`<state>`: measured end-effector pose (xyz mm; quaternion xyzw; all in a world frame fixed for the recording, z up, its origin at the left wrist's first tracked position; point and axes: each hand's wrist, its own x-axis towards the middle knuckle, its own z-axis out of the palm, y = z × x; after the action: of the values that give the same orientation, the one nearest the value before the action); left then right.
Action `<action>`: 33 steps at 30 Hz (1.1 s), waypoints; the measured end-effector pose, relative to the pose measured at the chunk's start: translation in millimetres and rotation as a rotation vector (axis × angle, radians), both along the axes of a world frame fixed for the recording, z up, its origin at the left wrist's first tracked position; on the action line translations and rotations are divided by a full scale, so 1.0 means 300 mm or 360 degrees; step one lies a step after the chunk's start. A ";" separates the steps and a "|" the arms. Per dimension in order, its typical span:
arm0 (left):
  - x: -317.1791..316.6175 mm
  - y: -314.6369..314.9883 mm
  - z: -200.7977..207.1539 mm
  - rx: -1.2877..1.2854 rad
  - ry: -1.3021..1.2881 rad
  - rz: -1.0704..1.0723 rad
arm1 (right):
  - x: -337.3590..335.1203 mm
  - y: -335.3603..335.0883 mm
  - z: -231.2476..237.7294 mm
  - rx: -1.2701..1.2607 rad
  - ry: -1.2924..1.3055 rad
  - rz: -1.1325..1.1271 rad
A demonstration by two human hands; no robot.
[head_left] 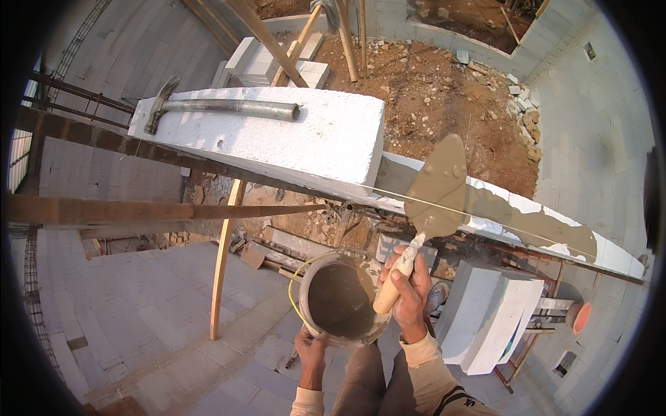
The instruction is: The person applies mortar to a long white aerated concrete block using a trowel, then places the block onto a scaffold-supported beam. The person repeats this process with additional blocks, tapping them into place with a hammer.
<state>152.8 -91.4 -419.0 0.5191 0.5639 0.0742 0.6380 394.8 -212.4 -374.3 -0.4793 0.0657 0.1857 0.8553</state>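
My right hand (409, 291) is closed round the wooden handle of a trowel (437, 191). Grey mortar coats the trowel's blade, which is over the top of a white block wall (541, 222) where wet mortar is spread. Below it, my left hand (312, 347) grips the rim of a bucket (316, 277) that holds grey mortar (340, 299). The bucket has a yellow handle. A large white block (326, 132) stands on the wall to the left of the trowel. On that block lies a hammer (229, 107) with a metal handle. A thin string (513, 227) runs along the wall's near edge.
White blocks (489, 322) are stacked at the right beside an orange bowl (581, 317). A wooden pole (166, 210) crosses at the left, near an upright timber (225, 270). Beyond the wall lies rubble-strewn brown earth (444, 90), with more white blocks (257, 62) and slanting props (267, 38).
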 end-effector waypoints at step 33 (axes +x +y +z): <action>-0.093 0.059 -0.217 -0.0216 0.0066 0.0130 | -0.627 -0.046 -0.137 -0.1272 -0.0418 0.1149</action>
<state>124.9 -73.8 -484.0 0.4526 0.6015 0.0510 0.6563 206.6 -226.1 -415.4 -0.7777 -0.1446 0.3665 0.4899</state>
